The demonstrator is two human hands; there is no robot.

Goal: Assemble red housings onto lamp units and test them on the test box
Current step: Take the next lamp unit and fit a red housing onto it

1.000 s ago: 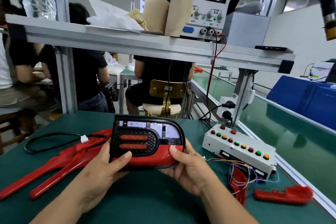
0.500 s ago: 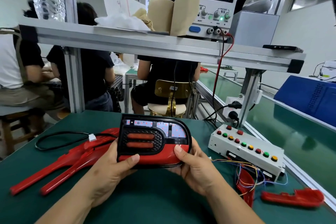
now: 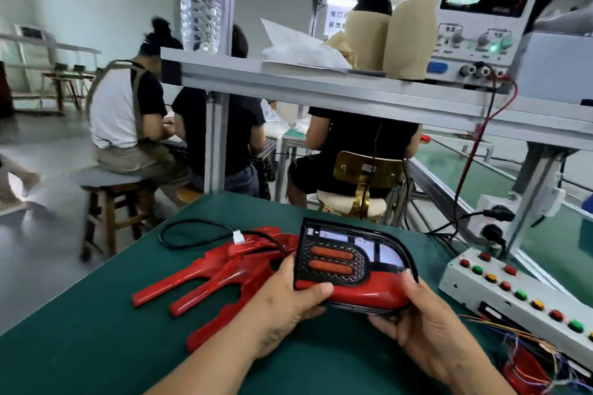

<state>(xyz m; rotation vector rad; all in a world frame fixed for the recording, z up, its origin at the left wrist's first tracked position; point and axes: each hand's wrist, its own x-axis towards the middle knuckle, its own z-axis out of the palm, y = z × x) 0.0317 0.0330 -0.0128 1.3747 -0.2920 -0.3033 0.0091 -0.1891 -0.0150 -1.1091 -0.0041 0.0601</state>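
I hold a lamp unit with a black grille, two orange bars and a red housing along its lower edge, just above the green bench. My left hand grips its left end, thumb on the red edge. My right hand grips its right end from below, thumb at the rim. Several loose red housings lie to the left on the bench, with a black cable and white plug across them. The white test box, with its row of coloured buttons, sits at the right.
A tangle of thin coloured wires and another red part lie at the lower right. An aluminium shelf overhead carries a power supply. A green conveyor runs along the right. Several people sit beyond the bench.
My head has turned left, so the bench items sit further right in view. Both hands keep the same hold on the lamp unit.
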